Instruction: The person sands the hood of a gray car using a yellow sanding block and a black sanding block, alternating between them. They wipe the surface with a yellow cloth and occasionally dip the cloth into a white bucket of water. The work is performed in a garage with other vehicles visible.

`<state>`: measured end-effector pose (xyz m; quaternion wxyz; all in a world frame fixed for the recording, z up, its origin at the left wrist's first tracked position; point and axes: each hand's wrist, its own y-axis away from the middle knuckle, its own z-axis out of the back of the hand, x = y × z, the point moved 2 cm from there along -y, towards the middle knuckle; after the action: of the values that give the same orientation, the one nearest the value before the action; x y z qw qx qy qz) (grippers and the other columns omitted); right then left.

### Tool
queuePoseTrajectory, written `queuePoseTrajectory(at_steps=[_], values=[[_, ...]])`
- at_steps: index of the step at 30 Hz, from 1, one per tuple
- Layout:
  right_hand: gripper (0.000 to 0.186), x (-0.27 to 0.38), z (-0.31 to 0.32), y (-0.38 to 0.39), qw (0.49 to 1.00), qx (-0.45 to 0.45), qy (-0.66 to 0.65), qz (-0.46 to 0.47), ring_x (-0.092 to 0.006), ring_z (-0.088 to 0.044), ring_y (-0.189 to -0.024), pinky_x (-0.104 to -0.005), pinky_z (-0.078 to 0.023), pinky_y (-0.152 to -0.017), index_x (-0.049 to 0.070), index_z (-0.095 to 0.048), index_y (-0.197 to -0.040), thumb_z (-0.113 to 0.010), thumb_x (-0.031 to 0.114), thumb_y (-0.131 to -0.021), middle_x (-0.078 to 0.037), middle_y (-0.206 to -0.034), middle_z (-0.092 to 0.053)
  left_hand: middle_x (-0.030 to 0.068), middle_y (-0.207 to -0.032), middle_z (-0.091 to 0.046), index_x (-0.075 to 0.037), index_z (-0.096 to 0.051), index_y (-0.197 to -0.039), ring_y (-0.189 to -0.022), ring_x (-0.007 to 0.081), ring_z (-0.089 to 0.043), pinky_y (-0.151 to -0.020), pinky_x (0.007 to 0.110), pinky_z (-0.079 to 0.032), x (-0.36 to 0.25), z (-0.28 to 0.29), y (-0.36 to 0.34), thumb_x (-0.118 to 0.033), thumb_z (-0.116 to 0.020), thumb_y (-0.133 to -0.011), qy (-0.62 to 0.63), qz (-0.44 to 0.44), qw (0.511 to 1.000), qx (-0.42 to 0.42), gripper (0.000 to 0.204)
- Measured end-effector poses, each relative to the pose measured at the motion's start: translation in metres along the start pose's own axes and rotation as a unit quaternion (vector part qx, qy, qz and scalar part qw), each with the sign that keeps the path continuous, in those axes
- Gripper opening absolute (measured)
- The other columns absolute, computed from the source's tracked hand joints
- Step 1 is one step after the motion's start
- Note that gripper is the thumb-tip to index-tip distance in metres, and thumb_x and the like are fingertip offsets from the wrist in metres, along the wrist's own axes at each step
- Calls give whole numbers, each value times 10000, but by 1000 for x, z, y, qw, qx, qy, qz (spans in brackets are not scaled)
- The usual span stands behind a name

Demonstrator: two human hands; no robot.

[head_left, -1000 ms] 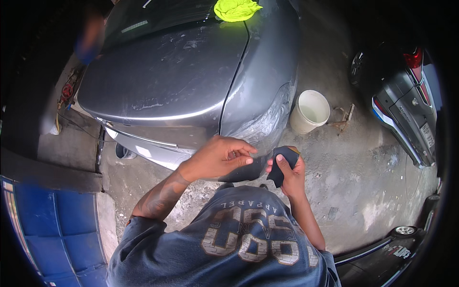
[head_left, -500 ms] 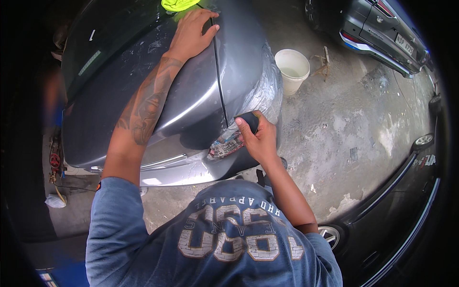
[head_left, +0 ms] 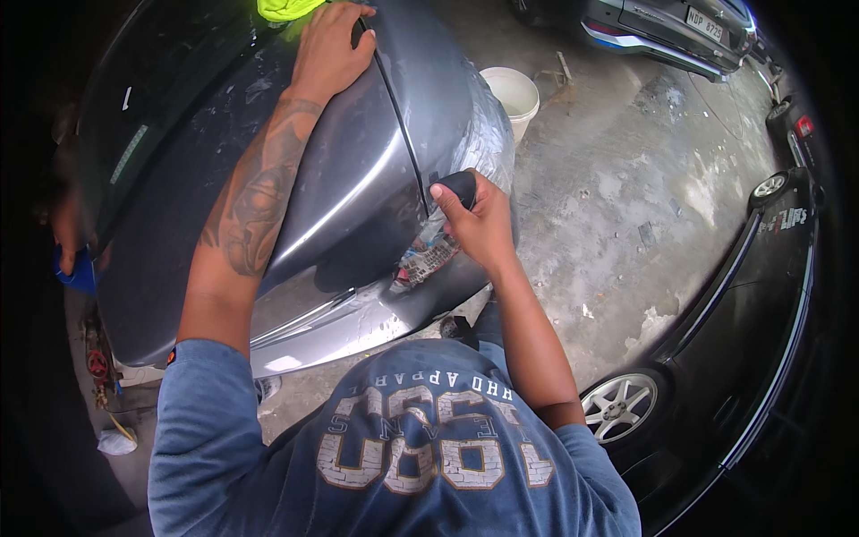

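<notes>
My right hand [head_left: 483,215] grips a black sanding pad [head_left: 455,190] between thumb and fingers, its surface bent in a curve. The pad is at the rear corner of a grey car [head_left: 358,188], close to a dark panel gap. Below the hand, printed paper [head_left: 428,259] and clear plastic film [head_left: 488,134] cover the lamp area. Farther up, my left hand [head_left: 329,55] rests on the bodywork by the upper end of the same gap, thumb and fingers apart. Just beyond it lies a bright yellow-green cloth [head_left: 288,9].
A white bucket [head_left: 512,98] stands on the concrete floor [head_left: 608,242] beyond the corner. A black car [head_left: 716,358] is close on the right, and another grey car [head_left: 662,31] at the back. Another person's hand [head_left: 67,234] is at the far left by something blue [head_left: 76,271].
My right hand and the black sanding pad have shifted slightly up along the panel gap, and the pad is now more curved. My left hand stays on the car. The view has turned a little.
</notes>
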<state>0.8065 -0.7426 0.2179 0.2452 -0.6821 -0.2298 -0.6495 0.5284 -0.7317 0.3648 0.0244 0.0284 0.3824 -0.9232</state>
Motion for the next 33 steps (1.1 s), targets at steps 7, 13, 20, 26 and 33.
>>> queuePoseTrajectory(at_steps=[7, 13, 20, 26, 33], values=[[297, 11, -5, -8, 1000, 8, 4, -3, -66, -592, -541, -253, -480, -512, 26, -651, -882, -790, 263, -994, 13, -659, -617, 129, -1242, -690, -92, -695, -1265, -1224, 338, -615, -1090, 438, -461, 15, -9, 1, -175, -707, -916, -37, -21, 999, 18, 359], [285, 21, -9, -15, 992, 31, -116, -37, -66, -589, -542, -256, -471, -511, 35, -648, -876, -790, 251, -997, 16, -670, -625, 103, -1243, -685, -97, -704, -1241, -1234, 320, -601, -1093, 455, -448, 16, -7, 6, -190, -712, -903, -24, 29, 999, 19, 351], [260, 17, 0, -7, 993, 63, -98, -13, -54, -589, -547, -245, -490, -504, 35, -661, -884, -795, 231, -991, 17, -672, -618, 117, -1223, -678, -100, -692, -1253, -1230, 332, -603, -1097, 441, -454, 14, -5, 2, -156, -723, -892, -7, 43, 999, 26, 367], [250, 32, -6, -28, 998, 42, -48, 12, -54, -559, -547, -243, -456, -494, 25, -673, -889, -801, 217, -986, 22, -675, -621, 98, -1277, -670, -108, -685, -1283, -1249, 318, -597, -1115, 445, -437, 22, -8, 2, -204, -713, -898, -13, 38, 999, 25, 398], [230, 21, -6, -22, 997, 45, -65, 1, -62, -555, -510, -233, -423, -473, 34, -695, -888, -796, 213, -993, 21, -680, -634, 124, -1253, -659, -93, -659, -1300, -1237, 330, -606, -1097, 459, -456, 21, -16, 8, -186, -675, -916, -15, 45, 999, 22, 395]])
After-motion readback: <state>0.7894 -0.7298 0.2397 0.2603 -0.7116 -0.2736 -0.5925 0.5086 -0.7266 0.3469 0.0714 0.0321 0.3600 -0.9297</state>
